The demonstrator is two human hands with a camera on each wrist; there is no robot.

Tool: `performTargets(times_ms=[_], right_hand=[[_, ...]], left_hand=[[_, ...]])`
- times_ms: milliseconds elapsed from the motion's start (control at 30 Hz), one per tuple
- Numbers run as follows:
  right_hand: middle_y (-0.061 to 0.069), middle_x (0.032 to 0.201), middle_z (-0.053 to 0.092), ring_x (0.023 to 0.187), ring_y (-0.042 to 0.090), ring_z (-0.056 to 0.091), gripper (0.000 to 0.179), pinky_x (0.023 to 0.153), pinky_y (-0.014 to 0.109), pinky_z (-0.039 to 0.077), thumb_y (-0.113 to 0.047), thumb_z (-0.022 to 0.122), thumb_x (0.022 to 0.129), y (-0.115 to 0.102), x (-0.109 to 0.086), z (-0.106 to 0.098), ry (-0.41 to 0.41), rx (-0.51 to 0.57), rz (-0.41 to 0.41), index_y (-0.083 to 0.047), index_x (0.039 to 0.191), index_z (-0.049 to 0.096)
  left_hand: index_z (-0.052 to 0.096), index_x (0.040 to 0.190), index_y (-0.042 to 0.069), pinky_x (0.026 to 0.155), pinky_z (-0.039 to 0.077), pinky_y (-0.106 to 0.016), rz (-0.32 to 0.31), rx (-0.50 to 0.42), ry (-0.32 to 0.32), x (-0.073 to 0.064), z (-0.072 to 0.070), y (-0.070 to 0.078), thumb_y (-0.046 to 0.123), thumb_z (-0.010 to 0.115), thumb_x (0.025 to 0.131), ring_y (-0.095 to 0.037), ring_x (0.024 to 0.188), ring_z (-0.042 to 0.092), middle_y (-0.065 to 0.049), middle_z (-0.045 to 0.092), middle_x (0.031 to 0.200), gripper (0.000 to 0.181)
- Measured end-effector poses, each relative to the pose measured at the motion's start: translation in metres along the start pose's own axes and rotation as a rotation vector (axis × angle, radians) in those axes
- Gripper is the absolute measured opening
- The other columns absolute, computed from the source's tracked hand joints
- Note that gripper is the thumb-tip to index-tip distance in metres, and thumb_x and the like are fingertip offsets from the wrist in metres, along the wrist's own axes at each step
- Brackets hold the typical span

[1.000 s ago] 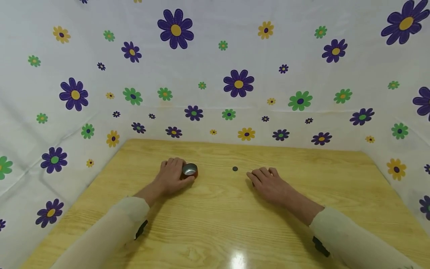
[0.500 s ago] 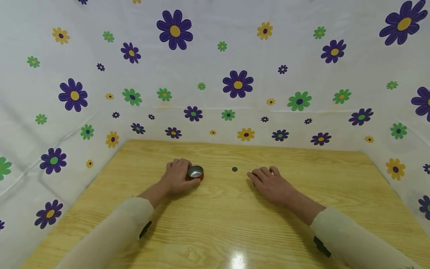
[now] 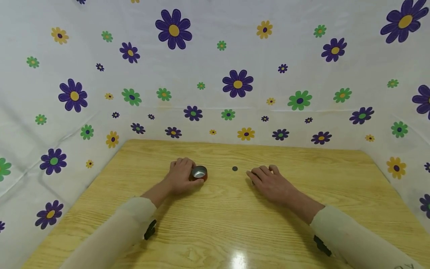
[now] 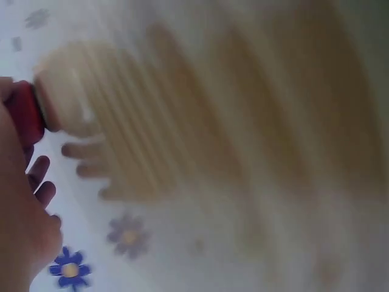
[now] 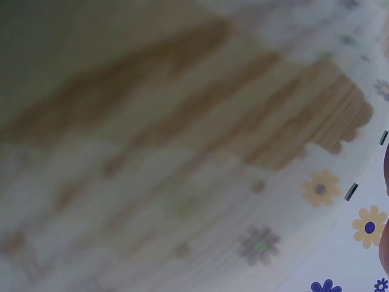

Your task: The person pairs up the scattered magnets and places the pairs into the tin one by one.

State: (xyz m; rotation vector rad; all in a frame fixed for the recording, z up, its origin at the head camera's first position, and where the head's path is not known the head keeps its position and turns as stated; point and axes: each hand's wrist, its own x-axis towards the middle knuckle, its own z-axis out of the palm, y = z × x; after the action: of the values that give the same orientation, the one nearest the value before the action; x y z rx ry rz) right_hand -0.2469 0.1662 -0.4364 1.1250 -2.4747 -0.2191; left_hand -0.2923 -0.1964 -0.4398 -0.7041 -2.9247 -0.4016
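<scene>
In the head view my left hand holds a small round red tin from its left side, thumb in front and fingers behind. The tin's open top shows a bare silver inside. Its red side shows at the left edge of the left wrist view. A small dark flat disc lies on the table between the hands, nearer the right one. My right hand is low over the table with bent fingers, tips just right of the disc. Its palm side is hidden; I cannot tell whether it pinches anything.
A light wood-grain table with a glossy surface spreads under both hands. White cloth printed with purple, green and yellow flowers stands along its back and sides. In the right wrist view a short dark strip shows near the fingers.
My left hand has slid the tin to the right, towards the dark disc. The disc and my right hand have stayed about where they were.
</scene>
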Motion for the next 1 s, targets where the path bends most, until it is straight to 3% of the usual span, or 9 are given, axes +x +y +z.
performTargets(times_ms=[233, 400, 600, 1000], right_hand=[[0.006, 0.129, 0.054, 0.114, 0.023, 0.051, 0.042, 0.091, 0.045, 0.039, -0.023, 0.051, 0.104, -0.001, 0.001, 0.001, -0.005, 0.021, 0.012, -0.008, 0.143, 0.05], [0.006, 0.129, 0.055, 0.115, 0.023, 0.052, 0.042, 0.091, 0.046, 0.039, -0.024, 0.053, 0.104, -0.001, -0.001, 0.002, 0.004, 0.03, 0.03, -0.008, 0.143, 0.05], [0.006, 0.128, 0.055, 0.113, 0.023, 0.052, 0.042, 0.091, 0.045, 0.039, -0.023, 0.053, 0.104, -0.001, 0.0, 0.002, 0.022, 0.037, 0.023, -0.008, 0.142, 0.051], [0.005, 0.128, 0.055, 0.113, 0.023, 0.052, 0.041, 0.091, 0.046, 0.039, -0.022, 0.054, 0.103, 0.0, 0.001, 0.003, 0.04, 0.031, 0.009, -0.007, 0.141, 0.052]], left_hand=[[0.055, 0.114, 0.008, 0.093, 0.031, -0.05, 0.065, 0.088, 0.029, 0.004, 0.005, 0.015, 0.056, 0.06, 0.086, -0.028, 0.105, 0.045, -0.007, 0.054, 0.109, 0.056], [0.055, 0.116, 0.008, 0.096, 0.032, -0.05, 0.127, 0.115, 0.008, 0.01, 0.007, 0.029, 0.056, 0.06, 0.086, -0.025, 0.102, 0.045, -0.006, 0.054, 0.109, 0.056], [0.056, 0.116, 0.008, 0.099, 0.033, -0.05, 0.184, 0.17, -0.002, 0.012, 0.007, 0.036, 0.058, 0.058, 0.087, -0.026, 0.108, 0.047, -0.007, 0.056, 0.114, 0.058], [0.057, 0.116, 0.007, 0.099, 0.033, -0.051, 0.23, 0.24, 0.013, 0.013, 0.008, 0.041, 0.06, 0.055, 0.09, -0.027, 0.112, 0.049, -0.008, 0.057, 0.116, 0.059]])
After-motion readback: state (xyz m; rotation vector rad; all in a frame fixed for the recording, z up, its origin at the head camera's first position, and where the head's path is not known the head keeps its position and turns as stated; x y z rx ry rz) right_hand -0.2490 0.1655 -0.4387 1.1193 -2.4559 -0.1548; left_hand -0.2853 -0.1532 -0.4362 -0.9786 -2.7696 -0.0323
